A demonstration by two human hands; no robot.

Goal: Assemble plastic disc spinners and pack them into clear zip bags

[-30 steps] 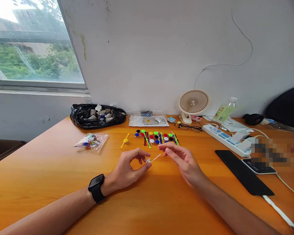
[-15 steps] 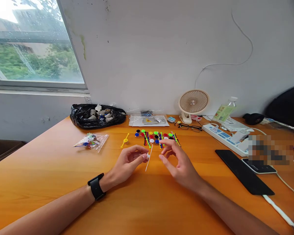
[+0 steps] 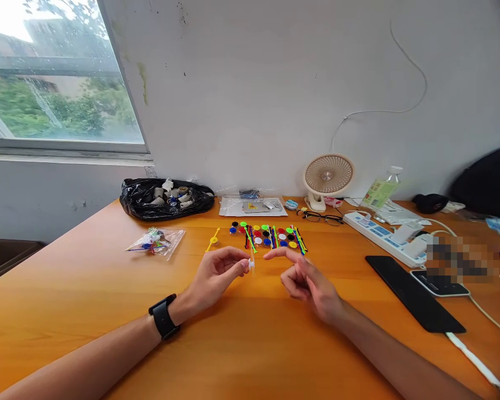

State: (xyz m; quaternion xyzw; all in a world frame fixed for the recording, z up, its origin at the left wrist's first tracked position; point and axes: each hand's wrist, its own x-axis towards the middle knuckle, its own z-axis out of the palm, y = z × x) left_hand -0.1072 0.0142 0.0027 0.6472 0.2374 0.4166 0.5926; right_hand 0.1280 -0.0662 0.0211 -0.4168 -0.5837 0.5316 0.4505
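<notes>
Left hand (image 3: 219, 275): thumb and fingers pinched on one white piece (image 3: 251, 264) carrying one blurred stick (image 3: 253, 270), nearer than the fan (image 3: 328, 175) and left of it. Right hand (image 3: 312, 284): half open, index pointing at the piece, apart from it, gripping nothing visible. Worktop (image 3: 250, 344), left of fan: three stick bundles (image 3: 275, 236), discs (image 3: 258, 241) too small to count, one yellow stick-and-disc (image 3: 213, 240), two bags (image 3: 133, 208). Right of fan: one bottle (image 3: 381, 193), one power strip (image 3: 389, 240).

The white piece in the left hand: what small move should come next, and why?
Perhaps draw the right hand back slightly: the white piece, pinched by the left hand, looks blurred, as if spinning, and the right forefinger points close by.
</notes>
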